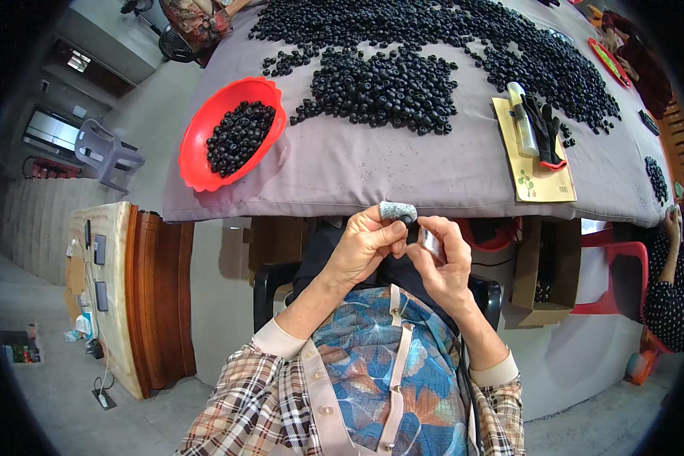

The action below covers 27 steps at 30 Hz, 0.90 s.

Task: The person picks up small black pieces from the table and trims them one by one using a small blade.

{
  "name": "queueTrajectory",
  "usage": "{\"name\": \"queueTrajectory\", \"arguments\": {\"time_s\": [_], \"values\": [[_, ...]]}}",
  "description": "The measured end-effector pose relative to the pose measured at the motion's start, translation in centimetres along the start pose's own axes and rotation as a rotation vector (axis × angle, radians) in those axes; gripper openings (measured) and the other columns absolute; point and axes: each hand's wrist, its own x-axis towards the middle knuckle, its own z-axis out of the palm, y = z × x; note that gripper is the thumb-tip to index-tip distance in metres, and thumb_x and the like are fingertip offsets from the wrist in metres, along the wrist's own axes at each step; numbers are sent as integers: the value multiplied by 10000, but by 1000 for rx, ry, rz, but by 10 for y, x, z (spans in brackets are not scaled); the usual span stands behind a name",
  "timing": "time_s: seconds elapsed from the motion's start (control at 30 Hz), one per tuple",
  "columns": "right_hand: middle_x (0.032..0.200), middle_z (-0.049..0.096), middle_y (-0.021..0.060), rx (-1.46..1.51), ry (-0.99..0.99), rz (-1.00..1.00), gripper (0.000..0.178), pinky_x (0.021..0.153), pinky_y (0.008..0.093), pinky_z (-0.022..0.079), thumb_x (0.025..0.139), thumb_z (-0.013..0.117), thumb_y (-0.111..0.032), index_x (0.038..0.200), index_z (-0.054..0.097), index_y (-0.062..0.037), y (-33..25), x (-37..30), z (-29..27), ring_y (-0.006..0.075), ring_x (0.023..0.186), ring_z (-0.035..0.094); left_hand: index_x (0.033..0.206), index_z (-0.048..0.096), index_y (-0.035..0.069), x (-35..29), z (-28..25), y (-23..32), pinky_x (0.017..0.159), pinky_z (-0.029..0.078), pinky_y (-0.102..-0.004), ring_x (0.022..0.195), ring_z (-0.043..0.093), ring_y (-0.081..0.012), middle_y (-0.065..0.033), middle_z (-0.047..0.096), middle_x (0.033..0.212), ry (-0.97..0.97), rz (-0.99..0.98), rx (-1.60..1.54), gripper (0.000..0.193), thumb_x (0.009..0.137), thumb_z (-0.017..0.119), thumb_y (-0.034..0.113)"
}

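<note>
My left hand is closed just past the near table edge, thumb and index finger together on a small black round piece. A grey speckled cover wraps that index fingertip. Close beside it, my right hand pinches a small flat silvery piece; its exact kind is too small to make out. On the table beyond lies a heap of similar black round pieces, many with a ring-like mark. A red scalloped bowl at the left holds more of them.
A grey cloth covers the table. Right of the heap, a yellow envelope bears a clear tube-shaped bottle and a black glove. Other people sit at the far left and right. An open cardboard box stands below the table.
</note>
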Motion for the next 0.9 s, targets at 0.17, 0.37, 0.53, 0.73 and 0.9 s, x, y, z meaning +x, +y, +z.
{"name": "queueTrajectory", "arguments": {"time_s": [0.17, 0.37, 0.53, 0.73, 0.9], "values": [[785, 567, 94, -11, -130, 24, 211, 561, 250, 445, 766, 604, -32, 968, 555, 6, -3, 2, -2, 149, 648, 573, 1009, 585, 15, -2, 1, 4, 560, 430, -194, 603, 520, -82, -19, 575, 720, -1, 49, 50, 181, 837, 589, 72], [726, 540, 72, -58, -88, 38, 184, 456, 245, 369, 763, 617, -37, 942, 583, -7, -1, 0, 1, 123, 530, 481, 1021, 582, 20, -1, 0, 2, 563, 427, -188, 616, 524, -76, -24, 582, 743, -13, 70, 55, 182, 846, 575, 70], [709, 531, 64, -63, -62, 46, 182, 446, 241, 360, 766, 622, -38, 941, 591, -5, -3, 1, 2, 114, 518, 472, 1018, 582, 21, -1, -2, 0, 567, 428, -191, 624, 528, -77, -26, 584, 752, -21, 59, 46, 172, 854, 563, 73], [704, 526, 64, -66, -67, 72, 176, 452, 245, 362, 769, 618, -38, 939, 592, -2, -4, 1, 1, 117, 521, 471, 1014, 580, 21, -1, -1, -1, 569, 430, -194, 625, 529, -81, -29, 586, 758, -33, 38, -18, 171, 854, 566, 80], [699, 520, 65, -54, -76, 102, 177, 458, 251, 363, 771, 614, -45, 942, 591, -4, -3, 0, 0, 126, 527, 472, 1016, 579, 21, -1, 0, -1, 568, 429, -194, 625, 526, -80, -29, 588, 763, -30, 34, -35, 179, 849, 575, 84]]}}
